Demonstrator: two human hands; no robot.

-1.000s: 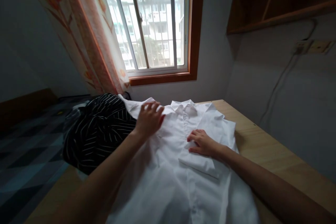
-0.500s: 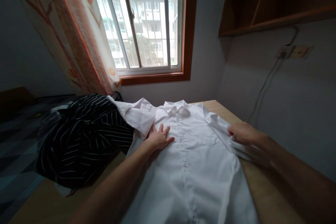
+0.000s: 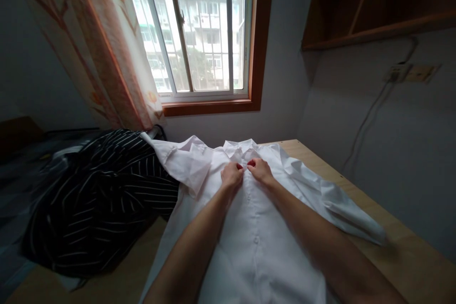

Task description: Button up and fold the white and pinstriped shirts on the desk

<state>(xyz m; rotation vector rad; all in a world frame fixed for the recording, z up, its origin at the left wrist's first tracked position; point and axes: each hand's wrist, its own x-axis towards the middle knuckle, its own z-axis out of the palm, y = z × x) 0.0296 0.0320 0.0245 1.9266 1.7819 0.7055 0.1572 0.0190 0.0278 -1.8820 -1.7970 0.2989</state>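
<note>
A white button-up shirt (image 3: 235, 247) lies spread out, front side up, its collar toward the window. Just below the collar, my left hand (image 3: 232, 174) is closed on the left edge of the button placket. My right hand (image 3: 260, 170) pinches the placket's other side, a small gap from the left. What exactly sits between the fingertips is too small to see, but both grip the shirt's front. The right-side sleeve (image 3: 349, 211) stretches out over the tabletop. On the left, the other sleeve (image 3: 181, 161) is bent, its end against dark striped clothing.
Black clothing with white stripes (image 3: 103, 190) is heaped at the left of the wooden table (image 3: 402, 242). Behind the table are a window (image 3: 203, 33) and a curtain (image 3: 103, 57). A shelf (image 3: 377, 33) hangs on the right wall above a socket with a cord (image 3: 397, 72).
My right hand has let go of the right-side sleeve, which now lies flatter, and moved in to the placket. My left hand has gone from flat on the shirt to closed beside it.
</note>
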